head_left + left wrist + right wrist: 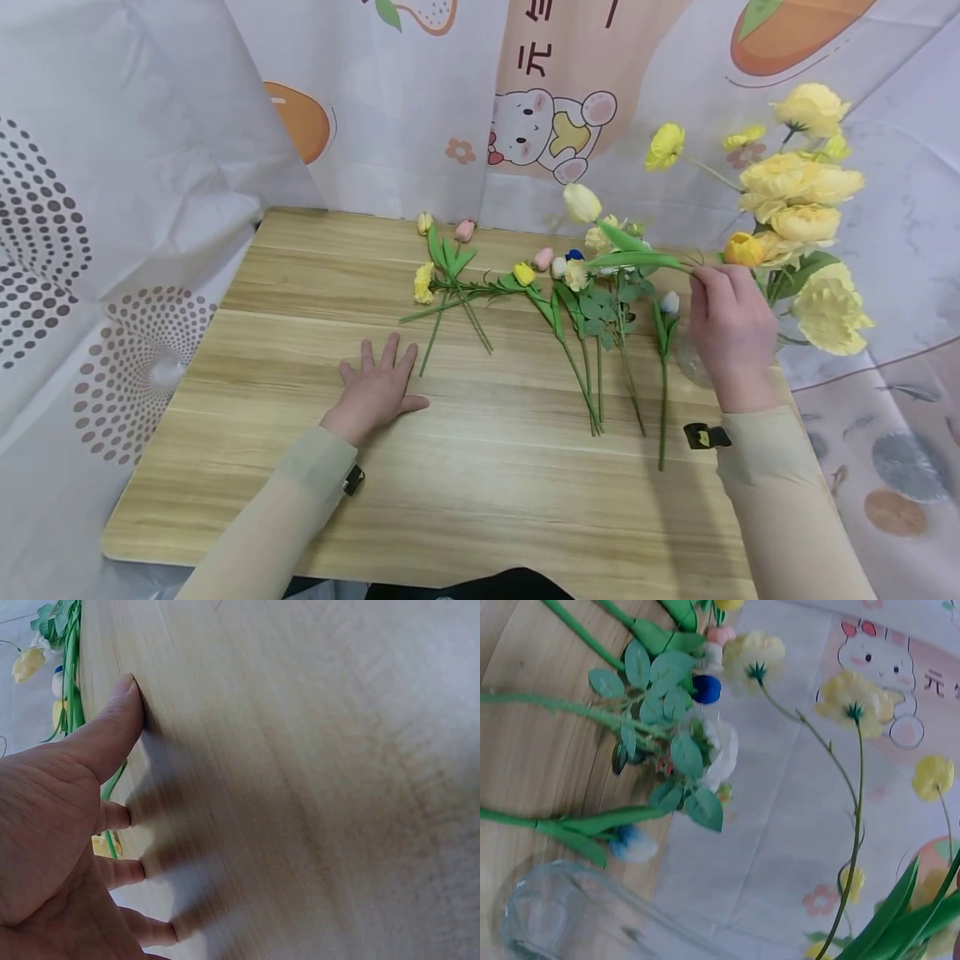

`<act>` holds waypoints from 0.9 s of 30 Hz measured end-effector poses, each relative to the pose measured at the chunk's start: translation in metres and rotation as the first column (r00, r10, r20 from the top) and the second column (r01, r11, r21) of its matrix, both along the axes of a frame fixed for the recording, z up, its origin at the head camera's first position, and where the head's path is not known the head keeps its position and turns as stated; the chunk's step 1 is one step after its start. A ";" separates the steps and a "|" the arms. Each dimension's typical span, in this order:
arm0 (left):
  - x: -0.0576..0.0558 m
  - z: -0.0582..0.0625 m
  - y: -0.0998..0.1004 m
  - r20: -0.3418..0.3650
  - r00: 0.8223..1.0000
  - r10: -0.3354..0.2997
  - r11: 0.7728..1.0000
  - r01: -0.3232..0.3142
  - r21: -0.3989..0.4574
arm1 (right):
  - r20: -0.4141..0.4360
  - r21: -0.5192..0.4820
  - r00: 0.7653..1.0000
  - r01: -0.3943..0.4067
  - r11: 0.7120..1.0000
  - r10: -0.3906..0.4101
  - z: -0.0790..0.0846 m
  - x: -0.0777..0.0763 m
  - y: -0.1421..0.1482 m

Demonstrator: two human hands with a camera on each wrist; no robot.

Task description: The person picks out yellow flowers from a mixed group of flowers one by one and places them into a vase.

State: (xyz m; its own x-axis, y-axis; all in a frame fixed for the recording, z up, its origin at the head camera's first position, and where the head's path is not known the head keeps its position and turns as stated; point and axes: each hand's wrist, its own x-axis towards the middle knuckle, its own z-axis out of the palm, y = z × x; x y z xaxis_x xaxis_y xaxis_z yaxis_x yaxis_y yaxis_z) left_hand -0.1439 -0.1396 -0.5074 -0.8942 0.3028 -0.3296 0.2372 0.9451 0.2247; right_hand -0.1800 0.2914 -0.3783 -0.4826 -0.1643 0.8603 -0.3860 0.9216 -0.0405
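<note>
My left hand [372, 389] lies on the wooden table with its fingers spread, holding nothing; in the left wrist view its fingertips touch the wood. My right hand [733, 329] pinches the stem of a pale yellow tulip [582, 202], whose head and leaves point left above the table. Beside and below that hand stands a glass vase [551, 911] with a large bunch of yellow flowers [806, 187]. A blue-and-white tulip [670, 303] lies just left of the vase. The right hand's fingertips are mostly hidden in the head view.
Several loose stems lie along the table's back: pink tulips [465, 231], a yellow tulip [523, 273], a yellow carnation-like bloom [423, 283] and a leafy green sprig [600, 310]. A printed curtain [405, 125] hangs behind the table [480, 467].
</note>
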 end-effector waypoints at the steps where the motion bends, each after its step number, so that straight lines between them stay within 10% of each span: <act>1: 0.000 0.000 0.000 0.001 1.000 0.001 1.000 -0.001 0.000 | -0.007 -0.016 1.000 0.003 1.000 -0.003 0.001 0.000 0.002; 27: 0.000 0.004 -0.001 0.008 1.000 0.002 1.000 -0.001 -0.011 | 0.058 -0.195 0.958 0.288 0.938 -0.282 -0.013 0.012 0.062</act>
State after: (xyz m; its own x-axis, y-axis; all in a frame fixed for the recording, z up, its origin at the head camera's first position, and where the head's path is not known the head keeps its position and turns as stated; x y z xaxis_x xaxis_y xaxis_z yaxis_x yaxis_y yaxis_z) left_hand -0.1443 -0.1405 -0.5039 -0.8921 0.2978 -0.3398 0.2341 0.9479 0.2163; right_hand -0.1675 0.3532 -0.3918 -0.5094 0.1569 0.8461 -0.1042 0.9647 -0.2417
